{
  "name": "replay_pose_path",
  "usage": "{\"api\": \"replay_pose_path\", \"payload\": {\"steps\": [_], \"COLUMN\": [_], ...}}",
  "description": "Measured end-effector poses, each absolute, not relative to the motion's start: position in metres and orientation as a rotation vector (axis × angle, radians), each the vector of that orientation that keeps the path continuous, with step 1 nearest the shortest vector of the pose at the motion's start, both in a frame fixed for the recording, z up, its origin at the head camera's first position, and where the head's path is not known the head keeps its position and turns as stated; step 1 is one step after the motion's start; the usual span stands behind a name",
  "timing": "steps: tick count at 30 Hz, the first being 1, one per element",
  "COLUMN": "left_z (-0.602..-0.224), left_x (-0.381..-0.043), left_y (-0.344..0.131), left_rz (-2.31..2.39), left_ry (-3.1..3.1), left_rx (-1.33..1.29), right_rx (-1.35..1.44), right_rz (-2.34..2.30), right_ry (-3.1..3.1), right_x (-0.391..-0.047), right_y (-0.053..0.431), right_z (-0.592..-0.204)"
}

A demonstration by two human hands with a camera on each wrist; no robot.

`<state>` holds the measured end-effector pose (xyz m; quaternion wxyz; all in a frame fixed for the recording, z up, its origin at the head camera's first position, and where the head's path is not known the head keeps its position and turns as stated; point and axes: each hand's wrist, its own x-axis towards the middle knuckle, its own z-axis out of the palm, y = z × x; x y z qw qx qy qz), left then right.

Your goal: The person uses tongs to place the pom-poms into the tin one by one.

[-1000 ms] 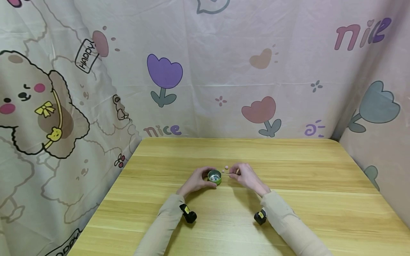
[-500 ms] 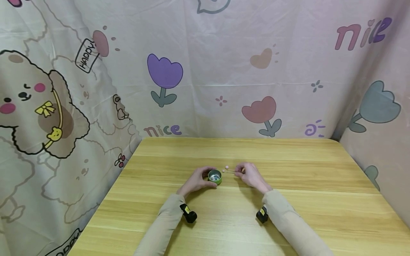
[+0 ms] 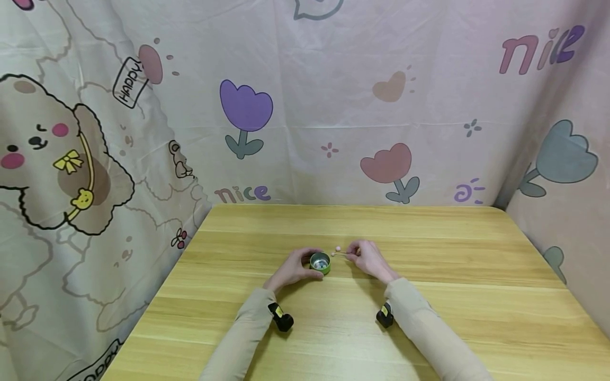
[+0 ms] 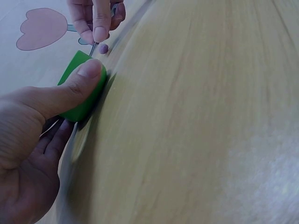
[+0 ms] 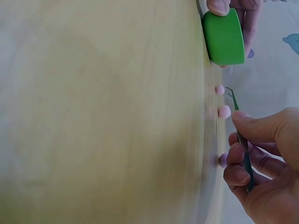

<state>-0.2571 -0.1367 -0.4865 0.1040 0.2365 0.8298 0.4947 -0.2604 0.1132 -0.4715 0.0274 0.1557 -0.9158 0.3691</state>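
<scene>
My left hand [image 3: 296, 266] grips a small round green tin [image 3: 326, 272], thumb on the near side and fingers behind it. The tin stands mouth-up on the table, shiny inside, with small bits at its bottom. In my right hand [image 3: 373, 260] I hold a pair of fine tweezers [image 5: 246, 161] with bent tips, pointing toward the tin. Beside the tweezer tips lie two small pink balls [image 5: 220, 90], one nearer the tin than the other. A darker purple ball [image 5: 223, 160] shows partly behind my right fingers in the right wrist view.
The wooden table [image 3: 429, 238] reaches to a printed cloth [image 3: 324, 106] hung behind it. More cloth hangs along the left and right sides. Each sleeve carries a black wrist camera [image 3: 284, 321].
My right hand has drawn the tweezers from beside the tin's rim rightward, then slightly back and away from me, tips now by the pink balls. My left hand and the tin stay put.
</scene>
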Motion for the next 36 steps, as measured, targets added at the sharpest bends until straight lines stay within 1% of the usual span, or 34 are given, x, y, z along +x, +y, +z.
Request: {"api": "replay_pose_path", "payload": {"steps": [11,36], "left_z": [-0.4869,-0.4895], "left_x": [-0.2575,-0.2586], "left_y": [-0.1366,-0.1371], "left_rz": [1.457,1.452], "left_ry": [2.454,2.464], "left_rx": [0.707,0.731], "right_rx": [0.437,0.466], "right_rz": [1.14,1.081], "right_ry": [-2.87,-2.873], "right_x": [-0.2633,-0.2671], "right_y": [0.1088,0.1058], "right_z": [-0.4703,-0.4713]}}
